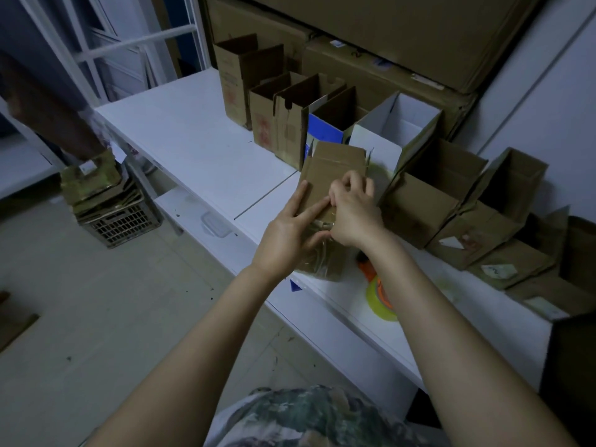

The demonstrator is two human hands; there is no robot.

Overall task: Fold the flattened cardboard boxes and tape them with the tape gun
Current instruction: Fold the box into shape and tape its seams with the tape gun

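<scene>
A small brown cardboard box (332,169) lies on the white table (193,140) with its closed flaps facing up. My left hand (290,230) rests on the box, its fingers straight and pressing the flaps flat. My right hand (353,211) sits beside it on the flap seam with fingers curled, pinching clear tape on the cardboard. Crinkled clear tape covers the near end of the box. The tape gun (379,291), orange with a yellowish tape roll, lies on the table under my right forearm, partly hidden.
Folded open boxes stand in a row along the back: brown ones (277,121), a blue-and-white one (325,127), a white one (396,130), more brown ones (451,195) at right. Large cartons (387,43) stack behind. A crate of flattened cardboard (109,204) sits on the floor left.
</scene>
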